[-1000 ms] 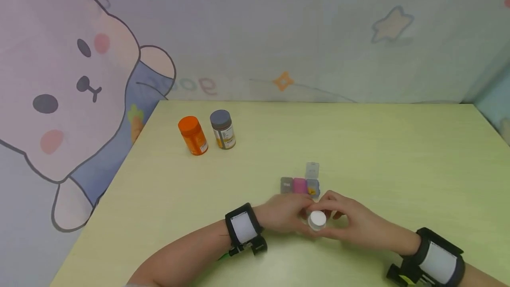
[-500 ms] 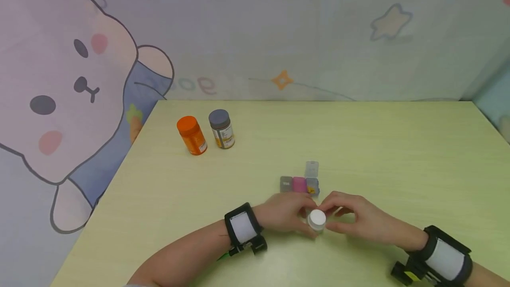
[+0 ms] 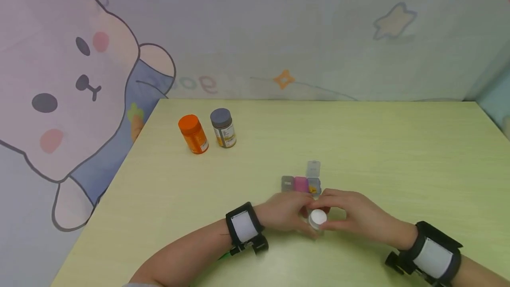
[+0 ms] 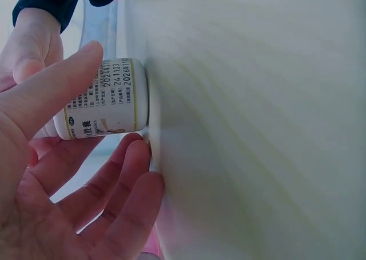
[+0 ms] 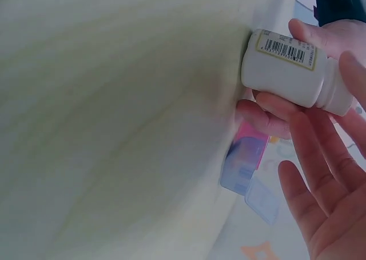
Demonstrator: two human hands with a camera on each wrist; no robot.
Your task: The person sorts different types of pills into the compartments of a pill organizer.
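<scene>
A small white pill bottle (image 4: 108,108) with printed labels stands upright on the table, its white cap (image 3: 318,216) on top. My left hand (image 3: 284,211) grips the bottle's body between thumb and fingers. On the other side, my right hand (image 3: 360,214) pinches the cap, thumb at the near side and fingers at the far side. Just beyond the hands lies a pill organizer (image 3: 301,184) with grey, pink and bluish compartments. The bluish one has its clear lid (image 3: 313,168) flipped up and something yellow-orange inside. My left hand hides part of the organizer's near edge.
An orange bottle (image 3: 194,134) and a brown bottle with a grey cap (image 3: 223,128) stand at the back left of the pale yellow-green table (image 3: 378,145). A printed cloth backdrop (image 3: 318,34) hangs behind the table.
My right hand loosened and drew slightly back from the cap, turned, then closed on it again. My left hand stays on the bottle.
</scene>
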